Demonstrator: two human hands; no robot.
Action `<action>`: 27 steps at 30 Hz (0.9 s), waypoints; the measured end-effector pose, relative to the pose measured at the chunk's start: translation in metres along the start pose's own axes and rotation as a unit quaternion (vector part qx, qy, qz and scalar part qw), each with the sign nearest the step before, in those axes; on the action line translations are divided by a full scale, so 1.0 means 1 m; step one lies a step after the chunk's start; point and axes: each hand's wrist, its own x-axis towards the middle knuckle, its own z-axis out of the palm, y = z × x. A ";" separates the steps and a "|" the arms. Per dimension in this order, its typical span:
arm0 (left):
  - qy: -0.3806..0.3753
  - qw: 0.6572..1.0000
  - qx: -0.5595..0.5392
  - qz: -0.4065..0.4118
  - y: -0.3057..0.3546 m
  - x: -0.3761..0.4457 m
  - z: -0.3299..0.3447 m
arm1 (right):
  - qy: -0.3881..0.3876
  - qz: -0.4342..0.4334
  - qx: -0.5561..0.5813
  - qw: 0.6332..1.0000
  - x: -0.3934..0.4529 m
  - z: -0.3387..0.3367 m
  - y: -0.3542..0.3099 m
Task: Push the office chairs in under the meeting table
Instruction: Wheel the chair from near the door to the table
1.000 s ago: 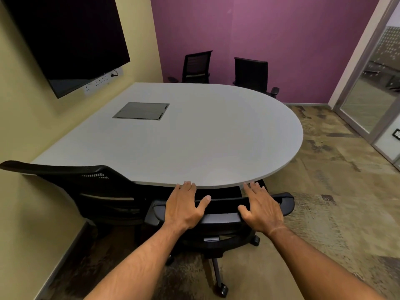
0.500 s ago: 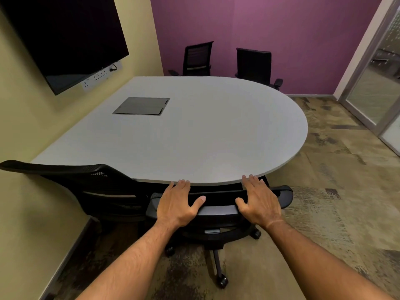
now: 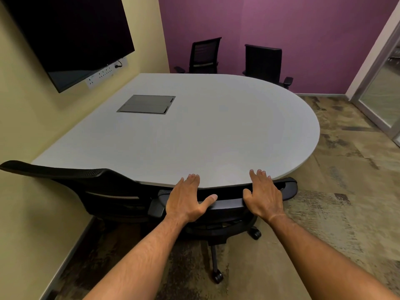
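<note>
The chair (image 3: pixel 227 204) is faced toward the table (image 3: pixel 194 137), backrest top parallel to its edge, pressed by flat left hand (image 3: pixel 186 200) and right hand (image 3: pixel 265 197), nothing gripped.

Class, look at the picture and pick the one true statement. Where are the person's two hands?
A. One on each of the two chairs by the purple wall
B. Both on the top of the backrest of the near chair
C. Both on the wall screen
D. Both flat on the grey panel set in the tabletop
B: the left hand and right hand both rest on the top of the near chair's backrest, at the table edge.
</note>
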 end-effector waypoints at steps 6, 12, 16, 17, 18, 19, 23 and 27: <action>-0.004 1.000 -0.010 -0.006 0.006 0.009 0.004 | -0.020 -0.026 -0.054 0.998 0.016 -0.003 0.009; -0.020 1.000 0.002 -0.017 0.009 0.006 0.007 | -0.050 -0.045 -0.111 0.992 0.018 -0.002 0.015; -0.031 0.999 0.022 -0.019 0.014 -0.002 0.009 | -0.056 -0.044 -0.123 0.990 0.009 -0.003 0.018; -0.033 0.999 0.026 -0.018 0.015 -0.005 0.009 | -0.055 -0.043 -0.122 0.990 0.005 -0.002 0.019; -0.034 0.999 0.028 -0.017 0.016 -0.009 0.009 | -0.054 -0.042 -0.120 0.990 0.001 -0.001 0.019; -0.033 0.999 0.027 -0.016 0.017 -0.012 0.009 | -0.051 -0.039 -0.114 0.991 -0.004 -0.001 0.019; -0.023 1.000 0.017 -0.008 0.019 -0.027 0.007 | -0.052 -0.025 -0.093 0.994 -0.024 0.000 0.019; -0.021 1.000 0.021 0.010 0.022 -0.041 0.007 | -0.043 -0.010 -0.082 0.996 -0.045 -0.002 0.019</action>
